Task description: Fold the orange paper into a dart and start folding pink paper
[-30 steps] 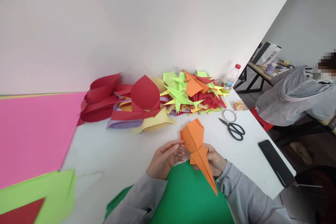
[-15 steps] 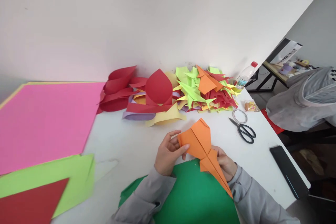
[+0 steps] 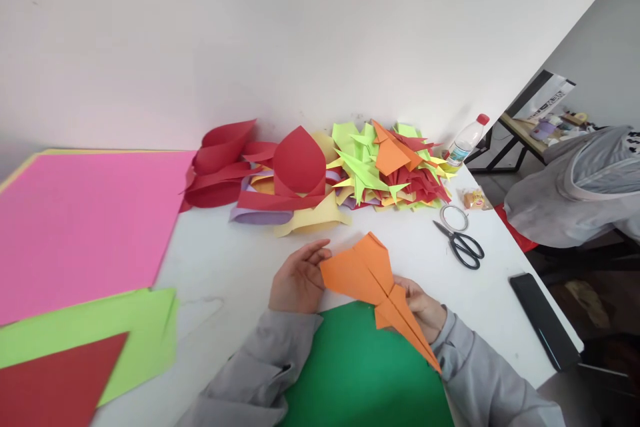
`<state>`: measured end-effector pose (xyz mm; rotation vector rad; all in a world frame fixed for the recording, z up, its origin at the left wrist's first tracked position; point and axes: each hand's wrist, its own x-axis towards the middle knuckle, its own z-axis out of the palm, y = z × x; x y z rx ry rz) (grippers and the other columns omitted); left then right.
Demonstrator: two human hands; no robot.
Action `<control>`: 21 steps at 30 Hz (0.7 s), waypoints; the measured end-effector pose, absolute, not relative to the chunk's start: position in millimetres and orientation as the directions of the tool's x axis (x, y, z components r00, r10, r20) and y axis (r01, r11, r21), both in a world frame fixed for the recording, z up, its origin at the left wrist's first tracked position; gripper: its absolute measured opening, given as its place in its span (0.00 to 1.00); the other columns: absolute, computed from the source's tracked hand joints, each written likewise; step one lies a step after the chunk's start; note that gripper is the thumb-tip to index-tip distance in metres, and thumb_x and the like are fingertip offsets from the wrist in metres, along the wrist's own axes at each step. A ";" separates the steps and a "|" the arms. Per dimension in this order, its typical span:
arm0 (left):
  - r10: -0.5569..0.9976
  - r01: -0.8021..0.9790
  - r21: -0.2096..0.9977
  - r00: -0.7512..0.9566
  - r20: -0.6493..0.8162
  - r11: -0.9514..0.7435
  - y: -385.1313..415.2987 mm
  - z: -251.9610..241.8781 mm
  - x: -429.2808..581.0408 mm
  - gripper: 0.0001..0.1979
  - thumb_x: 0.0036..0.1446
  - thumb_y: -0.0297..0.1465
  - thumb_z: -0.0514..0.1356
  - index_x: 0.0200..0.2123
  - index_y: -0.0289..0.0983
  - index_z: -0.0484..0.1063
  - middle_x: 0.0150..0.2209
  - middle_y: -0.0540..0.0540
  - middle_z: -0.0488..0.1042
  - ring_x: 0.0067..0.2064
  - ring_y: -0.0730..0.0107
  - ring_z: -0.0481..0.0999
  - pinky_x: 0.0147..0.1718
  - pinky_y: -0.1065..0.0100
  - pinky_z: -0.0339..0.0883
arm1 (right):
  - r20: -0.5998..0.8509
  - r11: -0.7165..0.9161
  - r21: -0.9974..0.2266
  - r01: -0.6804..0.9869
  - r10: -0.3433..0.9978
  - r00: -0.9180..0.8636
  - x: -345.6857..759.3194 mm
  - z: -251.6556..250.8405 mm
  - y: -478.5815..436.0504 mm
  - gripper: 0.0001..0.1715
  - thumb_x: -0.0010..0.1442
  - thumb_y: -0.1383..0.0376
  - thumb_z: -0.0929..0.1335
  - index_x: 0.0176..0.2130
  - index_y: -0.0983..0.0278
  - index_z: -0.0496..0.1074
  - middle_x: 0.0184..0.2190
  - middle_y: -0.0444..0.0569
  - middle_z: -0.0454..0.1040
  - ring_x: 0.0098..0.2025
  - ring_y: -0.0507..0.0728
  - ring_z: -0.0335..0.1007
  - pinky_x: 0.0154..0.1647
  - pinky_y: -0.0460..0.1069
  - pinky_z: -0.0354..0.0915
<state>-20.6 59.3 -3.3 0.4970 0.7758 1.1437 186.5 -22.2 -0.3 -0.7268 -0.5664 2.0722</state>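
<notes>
An orange folded paper plane (image 3: 364, 272) is held over a green sheet of paper (image 3: 370, 367), its narrow tail pointing down and right. My right hand (image 3: 423, 310) grips it from behind, near the middle; part of those fingers is hidden by the paper. My left hand (image 3: 301, 277) is open at the plane's left wing edge, palm turned toward the paper, fingers loosely curled. Whether its fingertips still touch the wing I cannot tell.
Behind stands a pile of folded paper planes (image 3: 380, 167) beside red paper hats (image 3: 300, 160). Scissors (image 3: 465, 250), a tape roll (image 3: 454, 217), a snack packet (image 3: 475, 199), a bottle (image 3: 466, 142) and a black case (image 3: 545, 320) lie rightward. Pink sheets (image 3: 95, 227) are left. A person (image 3: 560, 193) sits right.
My left hand has let its thumb off the wing and moved left, opening. The plane has shifted slightly left and its wings look more spread. My right hand keeps its grip.
</notes>
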 end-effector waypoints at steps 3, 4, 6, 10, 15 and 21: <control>0.910 -0.538 0.737 0.304 -0.282 0.408 61.7 0.3 -22.2 0.15 0.40 0.38 0.67 0.33 0.36 0.79 0.31 0.45 0.79 0.33 0.65 0.77 0.33 0.67 0.72 | -0.281 -0.590 -0.615 -0.524 0.785 -0.553 188.4 -1.0 -26.8 0.34 0.41 0.72 0.74 0.50 0.68 0.71 0.37 0.50 0.78 0.30 0.52 0.74 0.31 0.44 0.67; 0.894 -0.495 0.755 0.351 -0.280 0.431 61.3 1.8 -22.0 0.17 0.36 0.35 0.69 0.34 0.35 0.79 0.33 0.43 0.79 0.34 0.62 0.78 0.34 0.65 0.72 | -0.283 -0.605 -0.618 -0.502 0.767 -0.576 189.0 -1.6 -28.1 0.35 0.40 0.72 0.74 0.51 0.67 0.71 0.40 0.51 0.78 0.33 0.53 0.75 0.34 0.45 0.67; 0.860 -0.407 0.789 0.426 -0.282 0.461 59.4 4.2 -21.7 0.17 0.31 0.29 0.72 0.31 0.34 0.80 0.33 0.41 0.79 0.33 0.59 0.77 0.33 0.64 0.71 | -0.285 -0.643 -0.615 -0.457 0.722 -0.631 190.5 -3.3 -29.7 0.37 0.40 0.71 0.74 0.52 0.67 0.70 0.42 0.52 0.78 0.36 0.54 0.75 0.38 0.46 0.66; 0.842 -0.322 0.824 0.446 -0.303 0.467 55.8 4.3 -22.0 0.11 0.30 0.27 0.73 0.21 0.34 0.78 0.24 0.47 0.76 0.26 0.68 0.74 0.27 0.70 0.68 | -0.282 -0.680 -0.584 -0.444 0.682 -0.675 193.3 -5.9 -28.2 0.39 0.40 0.72 0.75 0.53 0.67 0.69 0.40 0.49 0.78 0.35 0.53 0.75 0.36 0.44 0.65; 0.863 -0.297 0.838 0.376 -0.338 0.458 53.8 3.8 -20.6 0.11 0.35 0.33 0.73 0.21 0.35 0.77 0.25 0.46 0.77 0.27 0.69 0.74 0.26 0.72 0.68 | -0.291 -0.703 -0.541 -0.462 0.671 -0.682 194.0 -5.5 -25.5 0.40 0.39 0.73 0.75 0.53 0.67 0.69 0.39 0.48 0.78 0.33 0.51 0.74 0.35 0.44 0.64; 0.860 -0.296 0.820 0.323 -0.396 0.489 53.9 2.2 -19.1 0.12 0.35 0.34 0.73 0.20 0.34 0.76 0.22 0.47 0.76 0.23 0.70 0.73 0.22 0.72 0.66 | -0.283 -0.726 -0.538 -0.429 0.635 -0.719 191.0 -3.9 -26.1 0.38 0.38 0.69 0.77 0.50 0.65 0.70 0.31 0.45 0.78 0.34 0.54 0.74 0.38 0.47 0.65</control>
